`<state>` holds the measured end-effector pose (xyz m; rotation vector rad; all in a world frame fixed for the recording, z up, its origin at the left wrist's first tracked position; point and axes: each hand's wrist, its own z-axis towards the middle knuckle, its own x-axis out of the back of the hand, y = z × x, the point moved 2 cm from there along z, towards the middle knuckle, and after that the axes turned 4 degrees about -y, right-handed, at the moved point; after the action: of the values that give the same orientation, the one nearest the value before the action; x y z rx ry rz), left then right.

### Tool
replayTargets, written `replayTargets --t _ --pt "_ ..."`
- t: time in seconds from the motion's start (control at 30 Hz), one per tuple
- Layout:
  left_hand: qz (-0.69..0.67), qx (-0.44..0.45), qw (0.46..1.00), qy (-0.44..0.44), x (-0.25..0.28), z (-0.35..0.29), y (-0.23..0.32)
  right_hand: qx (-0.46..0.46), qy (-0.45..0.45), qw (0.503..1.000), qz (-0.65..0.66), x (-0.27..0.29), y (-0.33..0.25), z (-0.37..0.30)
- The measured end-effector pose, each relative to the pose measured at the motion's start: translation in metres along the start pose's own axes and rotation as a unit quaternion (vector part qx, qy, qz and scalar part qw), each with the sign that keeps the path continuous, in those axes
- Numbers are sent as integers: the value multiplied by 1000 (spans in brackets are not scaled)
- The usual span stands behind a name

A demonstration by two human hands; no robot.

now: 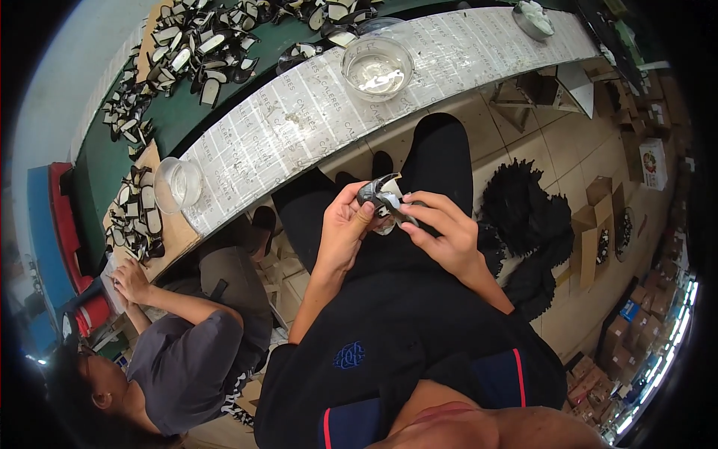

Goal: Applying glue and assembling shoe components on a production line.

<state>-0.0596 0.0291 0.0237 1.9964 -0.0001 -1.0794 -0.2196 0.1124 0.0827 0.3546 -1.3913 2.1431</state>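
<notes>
Above my lap, my left hand grips a glossy black shoe heel between thumb and fingers. A whitish piece shows at the heel's right side; whether it belongs to the heel cannot be told. My right hand is closed in a pinch at that side, its fingertips against or very near the heel. What those fingers hold, if anything, is too small to make out. Many similar black heels with pale faces lie in a loose pile on the green table at the far left.
A paper-covered bench strip curves in front of me, bearing a clear bowl of liquid and another clear bowl. A co-worker sits at left beside more heels. At right are black fabric and an open carton.
</notes>
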Motion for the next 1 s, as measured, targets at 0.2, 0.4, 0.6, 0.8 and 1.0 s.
replayTargets --t 0.2,0.4,0.6,0.8,1.0 --pt "-2 2 1000 1 -1 -4 -1 -118 16 973 200 10 4 -17" --pt "25 -10 1000 -4 -3 -5 -3 -19 6 1000 7 22 3 -1" --pt "57 -3 998 11 -13 -5 1 -9 -33 999 -12 16 -1 5" --pt "94 -6 995 19 -11 -5 -3 4 -39 999 -35 11 3 4" --pt "126 -1 991 31 -17 -3 2 -9 -1 994 -111 13 6 6"
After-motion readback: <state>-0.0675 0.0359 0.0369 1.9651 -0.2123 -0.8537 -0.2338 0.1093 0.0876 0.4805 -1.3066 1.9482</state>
